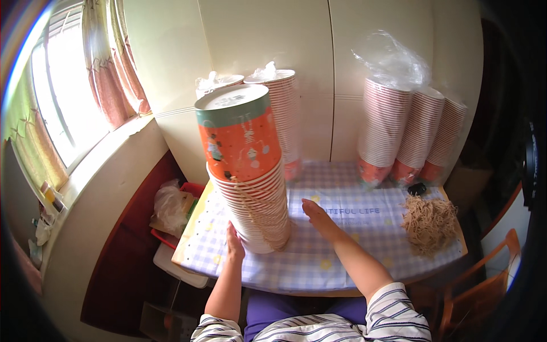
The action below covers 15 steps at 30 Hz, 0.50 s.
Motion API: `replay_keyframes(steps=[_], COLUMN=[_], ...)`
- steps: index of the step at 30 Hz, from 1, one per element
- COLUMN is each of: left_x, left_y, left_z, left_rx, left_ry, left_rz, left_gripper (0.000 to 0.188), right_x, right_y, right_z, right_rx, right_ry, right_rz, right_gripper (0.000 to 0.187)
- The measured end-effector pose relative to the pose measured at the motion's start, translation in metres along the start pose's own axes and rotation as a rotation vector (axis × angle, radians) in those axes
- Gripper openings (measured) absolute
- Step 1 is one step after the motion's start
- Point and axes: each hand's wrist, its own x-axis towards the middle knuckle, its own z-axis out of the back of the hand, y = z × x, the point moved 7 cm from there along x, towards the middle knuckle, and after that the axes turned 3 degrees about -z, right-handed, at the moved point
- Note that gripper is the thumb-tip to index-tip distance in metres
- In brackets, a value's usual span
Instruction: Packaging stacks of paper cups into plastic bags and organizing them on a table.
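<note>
A tall stack of upside-down paper tubs [250, 211] stands at the table's left front. Its top tub [242, 137] shows an orange wall with a green band and cartoon prints; below it, mostly white rims show. Thin tan strings [263, 205] hang down the stack's right front side. My left hand [235, 242] is open with straight fingers, at the stack's lower left side; whether it touches cannot be made out. My right hand [316, 212] is also open, held to the right of the stack and apart from it, holding nothing.
More plastic-wrapped tub stacks stand at the back left [283, 108] and back right [384, 125]. A tan string heap [428, 225] lies at the table's right, beside a small black object [417, 188]. The checked tablecloth [342, 256] covers the table. An orange-brown chair [501, 256] stands right.
</note>
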Motion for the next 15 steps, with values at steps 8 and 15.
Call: replay_keyframes(steps=[8,15], left_x=[-0.004,-0.014], left_y=[0.054,0.074], left_z=[-0.066,-0.109], left_rx=[-0.020,0.066], left_ry=[0.107,0.203], left_rz=[0.055,0.004], left_gripper=[0.062,0.060], right_x=[-0.023,0.030], right_y=[-0.004,0.037], right_z=[0.017,0.254], right_rx=[0.190,-0.407], right_ry=[0.069,-0.434], right_rz=[-0.182,0.847], right_gripper=[0.056,0.034])
